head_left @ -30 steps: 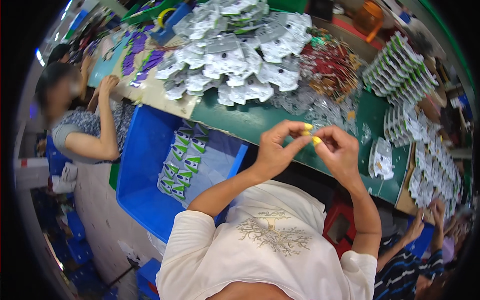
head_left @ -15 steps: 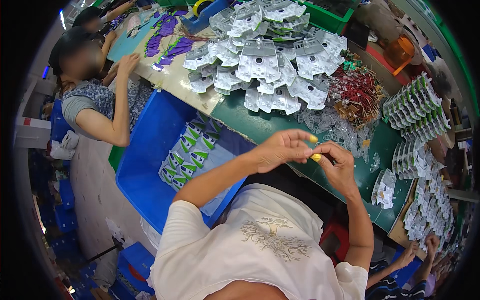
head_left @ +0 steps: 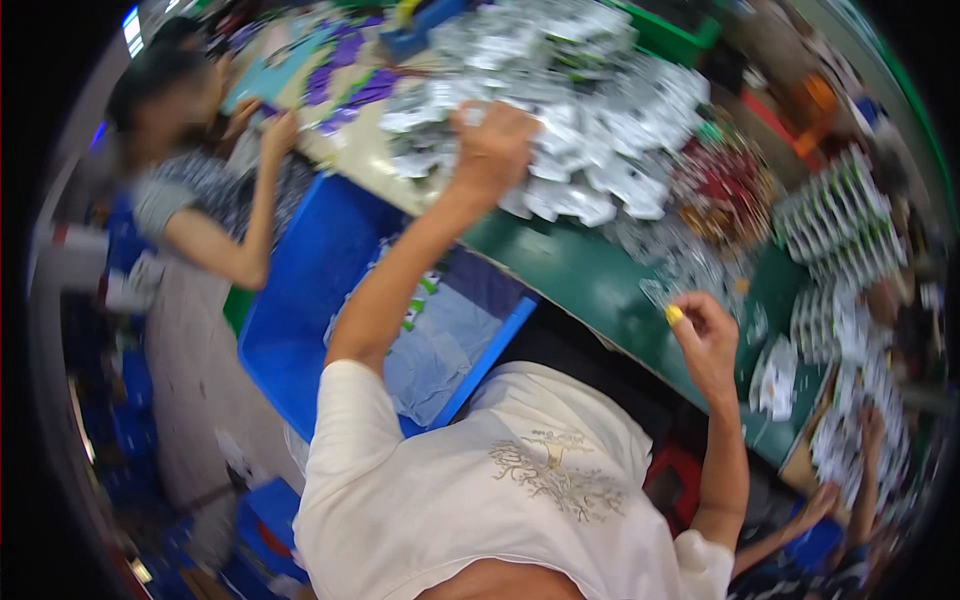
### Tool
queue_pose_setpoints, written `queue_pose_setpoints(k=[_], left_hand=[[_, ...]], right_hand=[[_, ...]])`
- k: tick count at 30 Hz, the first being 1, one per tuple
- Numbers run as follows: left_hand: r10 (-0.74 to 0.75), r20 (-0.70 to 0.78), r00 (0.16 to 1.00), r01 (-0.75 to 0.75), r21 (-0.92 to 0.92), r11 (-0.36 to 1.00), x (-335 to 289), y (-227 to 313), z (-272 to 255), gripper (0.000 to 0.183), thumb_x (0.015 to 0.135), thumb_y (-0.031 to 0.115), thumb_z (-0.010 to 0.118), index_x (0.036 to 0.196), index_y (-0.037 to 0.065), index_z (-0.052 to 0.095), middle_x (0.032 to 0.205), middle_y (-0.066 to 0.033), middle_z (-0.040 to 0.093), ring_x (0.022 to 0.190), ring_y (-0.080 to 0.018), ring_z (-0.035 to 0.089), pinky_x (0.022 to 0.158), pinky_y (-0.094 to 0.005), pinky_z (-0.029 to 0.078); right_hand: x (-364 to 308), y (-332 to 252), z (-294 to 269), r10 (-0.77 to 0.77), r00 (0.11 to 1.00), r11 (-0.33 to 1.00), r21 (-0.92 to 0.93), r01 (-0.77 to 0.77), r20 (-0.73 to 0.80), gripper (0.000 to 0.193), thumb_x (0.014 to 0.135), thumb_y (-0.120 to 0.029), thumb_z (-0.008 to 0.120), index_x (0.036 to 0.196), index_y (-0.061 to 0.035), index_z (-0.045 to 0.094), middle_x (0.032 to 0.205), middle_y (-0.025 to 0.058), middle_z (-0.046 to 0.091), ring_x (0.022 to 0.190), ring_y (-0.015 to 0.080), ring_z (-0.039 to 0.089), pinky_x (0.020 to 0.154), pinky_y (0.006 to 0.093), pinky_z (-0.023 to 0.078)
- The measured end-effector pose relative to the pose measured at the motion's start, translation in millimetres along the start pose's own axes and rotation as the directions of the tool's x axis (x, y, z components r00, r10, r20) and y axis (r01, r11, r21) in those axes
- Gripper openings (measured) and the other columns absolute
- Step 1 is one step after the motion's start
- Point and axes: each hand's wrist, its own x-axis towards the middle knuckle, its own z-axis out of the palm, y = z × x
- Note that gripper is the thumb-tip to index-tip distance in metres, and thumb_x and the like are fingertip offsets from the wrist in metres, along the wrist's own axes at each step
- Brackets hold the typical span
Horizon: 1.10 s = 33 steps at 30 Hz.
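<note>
The clear packets (head_left: pixel 590 150) heaped on the far side of the green table (head_left: pixel 590 285) look light, thin and slippery to us, best pinched at an edge, our left hand (head_left: pixel 490 150) curled down into them, our right hand (head_left: pixel 705 335) loosely closed nearer us

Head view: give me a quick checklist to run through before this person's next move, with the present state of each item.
1. Left hand has reached the pile of clear packets: ok, it rests on the pile.
2. Left hand has a packet gripped: cannot tell, the picture is blurred.
3. Right hand is over the green table: ok.
4. Yellow cover sits on a right fingertip: ok.
5. Right hand holds something: cannot tell.
6. Blue bin is beside the person: ok.
</note>
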Motion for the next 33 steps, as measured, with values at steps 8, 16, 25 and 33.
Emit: queue_pose_setpoints(k=[8,16,25,33], left_hand=[[0.152,-0.112,0.982,-0.179,-0.290,0.940,-32,90,-73,0.022,0.069,0.006,0.067,0.090,0.012,0.064,0.088,-0.0014,0.064,0.083,-0.0165,0.061,0.096,-0.0417,0.027],[0.253,0.068,0.965,-0.186,-0.505,0.843,-114,198,-60,0.022,0.067,0.011,0.066,0.090,0.011,0.065,0.099,-0.0023,0.058,0.105,-0.0169,0.053,0.096,-0.0390,0.030],[0.306,0.197,0.932,-0.134,-0.598,0.791,-108,208,-48,0.024,0.065,0.013,0.069,0.088,0.009,0.065,0.101,-0.0061,0.058,0.104,-0.0226,0.055,0.095,-0.0395,0.034],[0.160,0.233,0.959,0.125,-0.858,0.497,-55,180,-20,0.022,0.072,-0.001,0.066,0.093,0.001,0.061,0.093,-0.0130,0.063,0.088,-0.0301,0.058,0.074,-0.0366,0.048]], right_hand=[[-29,14,-31,0.101,0.981,0.995,-0.003,-0.103,-0.167,0.007,0.079,0.000,0.061,0.086,-0.0007,0.061,0.066,-0.0046,0.049,0.054,0.0003,0.039,0.048,0.0187,0.031],[-51,16,-2,-0.247,0.969,0.858,-0.467,0.213,-0.013,0.015,0.071,0.001,0.061,0.085,-0.0014,0.060,0.078,0.0103,0.059,0.062,0.0248,0.060,0.053,0.0351,0.047],[-46,31,20,-0.284,0.944,0.610,-0.728,0.313,0.168,0.018,0.071,-0.002,0.064,0.088,-0.0010,0.058,0.081,0.0088,0.055,0.068,0.0243,0.060,0.056,0.0349,0.049],[-47,34,9,-0.278,0.934,0.616,-0.704,0.352,0.224,0.019,0.072,0.000,0.061,0.091,-0.0013,0.059,0.088,0.0085,0.055,0.074,0.0245,0.062,0.059,0.0357,0.050]])
